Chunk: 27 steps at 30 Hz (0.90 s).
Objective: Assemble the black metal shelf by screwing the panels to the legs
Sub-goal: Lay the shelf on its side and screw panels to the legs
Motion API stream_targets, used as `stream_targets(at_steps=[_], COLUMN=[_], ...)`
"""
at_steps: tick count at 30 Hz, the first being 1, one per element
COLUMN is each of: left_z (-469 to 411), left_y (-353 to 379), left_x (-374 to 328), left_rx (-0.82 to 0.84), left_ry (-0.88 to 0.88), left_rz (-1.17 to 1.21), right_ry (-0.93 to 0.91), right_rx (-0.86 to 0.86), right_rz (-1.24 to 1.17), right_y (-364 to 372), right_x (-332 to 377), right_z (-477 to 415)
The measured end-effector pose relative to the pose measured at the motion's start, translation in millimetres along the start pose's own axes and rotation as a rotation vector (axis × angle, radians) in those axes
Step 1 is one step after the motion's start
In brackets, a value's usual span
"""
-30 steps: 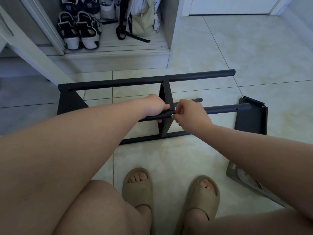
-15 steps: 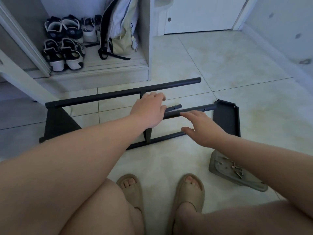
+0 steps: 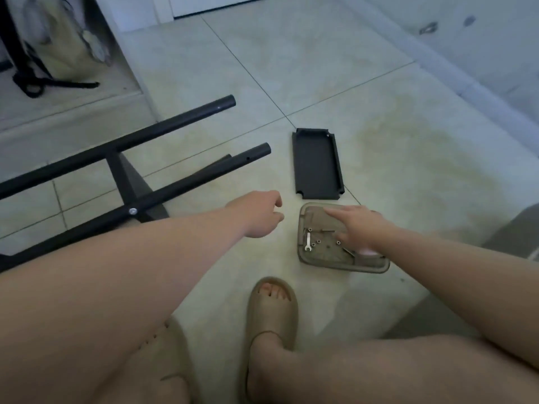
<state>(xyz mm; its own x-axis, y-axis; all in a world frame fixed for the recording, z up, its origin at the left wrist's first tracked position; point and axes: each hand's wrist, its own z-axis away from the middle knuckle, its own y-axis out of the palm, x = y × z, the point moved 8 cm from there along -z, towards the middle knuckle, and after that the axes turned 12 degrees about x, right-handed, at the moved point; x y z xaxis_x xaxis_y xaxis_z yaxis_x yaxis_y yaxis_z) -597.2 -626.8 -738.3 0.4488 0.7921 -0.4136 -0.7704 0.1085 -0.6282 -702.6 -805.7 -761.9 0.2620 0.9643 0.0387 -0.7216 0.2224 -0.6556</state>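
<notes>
The half-built black shelf frame (image 3: 151, 196) lies on its side on the tiled floor at left, its round legs joined by an upright panel with a silver screw head (image 3: 133, 211) showing. A loose black panel (image 3: 316, 164) lies flat to the right of the leg ends. Just below it sits a shallow tan tray (image 3: 315, 259) with small nuts, screws and a little silver wrench (image 3: 308, 242). My right hand (image 3: 360, 227) hovers over the tray with fingers stretched out, empty. My left hand (image 3: 259, 214) hangs in the air beside the tray, loosely curled, holding nothing.
A low cabinet ledge with a pale bag (image 3: 67, 39) and black straps stands at the back left. A wall and skirting board (image 3: 455, 71) run along the right. My sandalled foot (image 3: 272, 307) rests on the floor below the tray.
Both hands have let go of the frame and moved right. My right hand now reaches over the hardware tray, and my view has swung right toward it.
</notes>
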Motion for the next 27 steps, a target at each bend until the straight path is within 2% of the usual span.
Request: stream_targets(at_steps=[4,8,16,23,27], left_z=[-53,-86,-113,-117,-118], left_y=[51,101,129,133,134], left_x=[-15,-10,6,10,13], left_rx=[0.199,0.278,0.248,0.256,0.260], left_ry=[-0.053,-0.076,-0.001,0.022,0.015], left_rz=[0.120,0.282,0.690,0.772,0.795], right_ry=[0.029,0.028,0.055,0.018,0.014], right_rx=[0.093,0.091,0.064,-0.030,-0.025], right_rz=[-0.153,-0.255,-0.316,-0.275,-0.182], right_y=[25,52,102,109,110], right_x=[-14,-14,-30,-33,-33], right_z=[-44,-88,-142,-166,-173])
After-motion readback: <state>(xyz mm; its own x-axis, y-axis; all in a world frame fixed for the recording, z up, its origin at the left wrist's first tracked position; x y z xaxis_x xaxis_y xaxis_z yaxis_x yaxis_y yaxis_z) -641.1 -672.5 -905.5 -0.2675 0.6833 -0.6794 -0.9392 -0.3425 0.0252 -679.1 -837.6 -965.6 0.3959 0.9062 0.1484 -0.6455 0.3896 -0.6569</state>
